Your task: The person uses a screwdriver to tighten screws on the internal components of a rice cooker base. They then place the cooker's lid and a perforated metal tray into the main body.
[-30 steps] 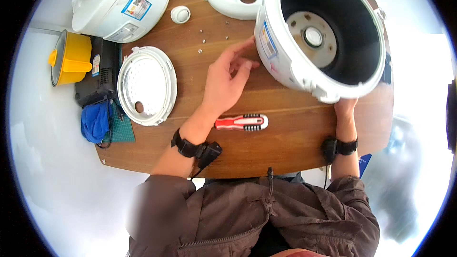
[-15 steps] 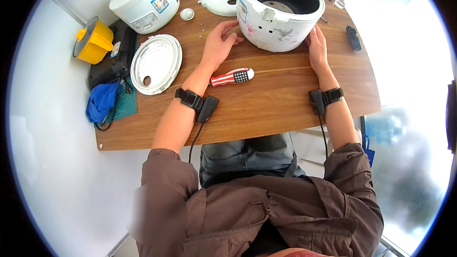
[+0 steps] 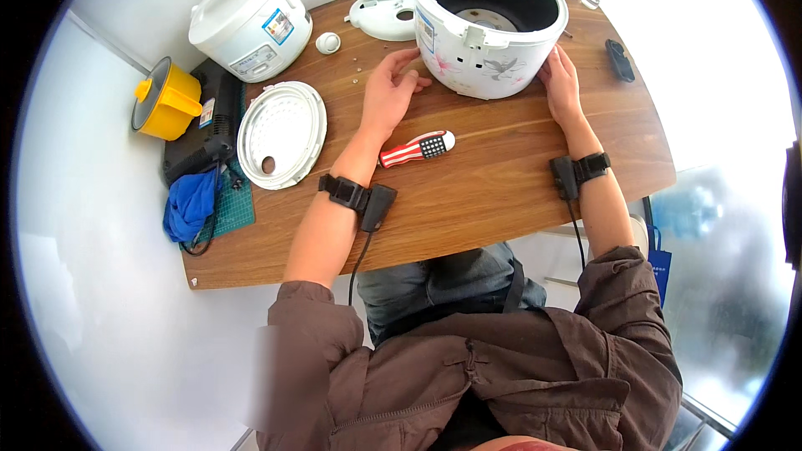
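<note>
The cooker [image 3: 489, 25] had come upright since earlier; left hand [image 3: 391, 90] and right hand [image 3: 561, 83] rested against it, fingers loosely spread, beside the screwdriver [image 3: 416, 149].

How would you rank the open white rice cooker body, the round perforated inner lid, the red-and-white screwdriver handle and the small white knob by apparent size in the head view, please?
1. open white rice cooker body
2. round perforated inner lid
3. red-and-white screwdriver handle
4. small white knob

The cooker body stands taller, nearer the camera, which slightly inflates it.
</note>
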A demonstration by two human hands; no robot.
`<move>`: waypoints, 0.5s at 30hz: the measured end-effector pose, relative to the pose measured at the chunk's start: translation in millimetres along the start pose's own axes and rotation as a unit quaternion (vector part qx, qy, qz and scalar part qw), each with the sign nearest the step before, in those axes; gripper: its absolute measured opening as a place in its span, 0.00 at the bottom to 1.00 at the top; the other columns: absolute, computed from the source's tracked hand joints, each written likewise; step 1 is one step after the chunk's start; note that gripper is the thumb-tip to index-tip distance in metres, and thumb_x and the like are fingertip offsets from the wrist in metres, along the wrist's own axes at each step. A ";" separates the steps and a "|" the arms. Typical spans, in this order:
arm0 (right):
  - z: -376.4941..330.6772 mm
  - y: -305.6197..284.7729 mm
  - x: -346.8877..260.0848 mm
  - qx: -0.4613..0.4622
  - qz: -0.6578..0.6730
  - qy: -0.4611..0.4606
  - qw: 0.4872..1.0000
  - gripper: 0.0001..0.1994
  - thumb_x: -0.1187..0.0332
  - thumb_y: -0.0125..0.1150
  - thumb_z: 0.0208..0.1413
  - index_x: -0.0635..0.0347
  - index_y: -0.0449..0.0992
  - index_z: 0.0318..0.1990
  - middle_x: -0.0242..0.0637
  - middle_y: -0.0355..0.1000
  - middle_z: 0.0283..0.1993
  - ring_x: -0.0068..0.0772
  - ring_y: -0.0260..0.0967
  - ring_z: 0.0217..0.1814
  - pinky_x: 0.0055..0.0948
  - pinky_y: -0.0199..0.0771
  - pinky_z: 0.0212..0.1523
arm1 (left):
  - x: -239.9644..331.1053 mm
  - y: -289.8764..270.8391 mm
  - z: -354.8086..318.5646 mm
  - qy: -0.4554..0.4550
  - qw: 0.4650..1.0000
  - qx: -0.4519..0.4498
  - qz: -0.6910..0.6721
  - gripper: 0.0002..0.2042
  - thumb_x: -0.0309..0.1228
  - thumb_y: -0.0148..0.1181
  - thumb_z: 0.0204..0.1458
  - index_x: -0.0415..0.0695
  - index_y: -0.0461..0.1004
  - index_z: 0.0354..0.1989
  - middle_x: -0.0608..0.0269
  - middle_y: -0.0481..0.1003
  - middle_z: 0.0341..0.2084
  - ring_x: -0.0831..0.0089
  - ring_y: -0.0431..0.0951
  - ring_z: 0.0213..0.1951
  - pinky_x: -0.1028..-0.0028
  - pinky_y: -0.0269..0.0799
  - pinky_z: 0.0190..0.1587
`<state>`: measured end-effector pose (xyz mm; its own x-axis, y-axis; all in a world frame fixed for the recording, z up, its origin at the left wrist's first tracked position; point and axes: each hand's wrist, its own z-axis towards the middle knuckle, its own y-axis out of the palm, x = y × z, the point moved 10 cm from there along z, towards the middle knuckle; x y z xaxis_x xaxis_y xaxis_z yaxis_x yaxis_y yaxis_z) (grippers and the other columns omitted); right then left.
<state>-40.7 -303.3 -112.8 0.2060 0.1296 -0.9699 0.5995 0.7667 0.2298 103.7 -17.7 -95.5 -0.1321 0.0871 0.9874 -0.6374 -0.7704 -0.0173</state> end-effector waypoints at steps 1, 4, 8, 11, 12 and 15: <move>2.8 -6.3 2.3 0.003 0.002 -0.002 1.000 0.23 0.57 0.41 0.77 0.63 0.68 0.68 0.36 0.74 0.61 0.28 0.71 0.60 0.30 0.70 0.61 | 0.2 1.9 0.9 -0.001 1.000 -0.001 -0.002 0.19 0.19 0.50 0.64 0.34 0.68 0.63 0.51 0.73 0.62 0.68 0.83 0.47 0.71 0.78 0.49; 6.9 -12.5 3.9 0.019 -0.008 -0.004 1.000 0.22 0.58 0.42 0.77 0.64 0.69 0.66 0.35 0.75 0.58 0.27 0.72 0.58 0.29 0.72 0.59 | 1.4 3.8 2.0 0.004 1.000 0.008 -0.017 0.19 0.19 0.51 0.62 0.34 0.69 0.63 0.49 0.74 0.61 0.67 0.84 0.45 0.72 0.79 0.48; 7.6 -9.2 3.0 0.035 -0.031 -0.019 0.999 0.21 0.59 0.42 0.77 0.65 0.71 0.64 0.34 0.75 0.55 0.25 0.72 0.54 0.28 0.72 0.55 | -0.6 -0.2 2.5 0.010 1.000 0.010 -0.024 0.19 0.19 0.51 0.63 0.34 0.68 0.63 0.48 0.74 0.61 0.67 0.85 0.44 0.72 0.80 0.47; 11.9 -12.8 -1.2 0.053 -0.082 -0.037 0.995 0.21 0.60 0.42 0.77 0.65 0.71 0.64 0.35 0.76 0.55 0.25 0.72 0.54 0.28 0.72 0.56 | 2.0 1.4 2.6 0.005 1.000 0.004 -0.017 0.19 0.19 0.50 0.63 0.34 0.68 0.63 0.48 0.73 0.62 0.67 0.85 0.44 0.71 0.80 0.48; 13.3 -12.2 -2.1 0.057 -0.089 -0.039 0.994 0.21 0.60 0.42 0.77 0.66 0.71 0.64 0.35 0.76 0.55 0.25 0.72 0.54 0.28 0.72 0.56 | 2.6 1.1 2.7 0.001 1.000 0.005 -0.025 0.19 0.19 0.50 0.63 0.34 0.68 0.63 0.48 0.74 0.61 0.67 0.85 0.45 0.72 0.80 0.48; 13.5 -10.7 -4.8 0.053 -0.093 -0.054 0.993 0.21 0.60 0.42 0.77 0.66 0.72 0.63 0.35 0.76 0.55 0.25 0.72 0.54 0.28 0.72 0.55 | 3.7 -2.2 1.6 -0.013 0.998 0.011 -0.053 0.18 0.20 0.51 0.63 0.35 0.69 0.62 0.49 0.75 0.60 0.68 0.84 0.45 0.72 0.79 0.48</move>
<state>-37.7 -320.6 -109.6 0.1626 -0.0804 -0.9834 0.7114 0.7001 0.0604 105.8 -16.6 -91.5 -0.0448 0.1538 0.9871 -0.6296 -0.7715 0.0916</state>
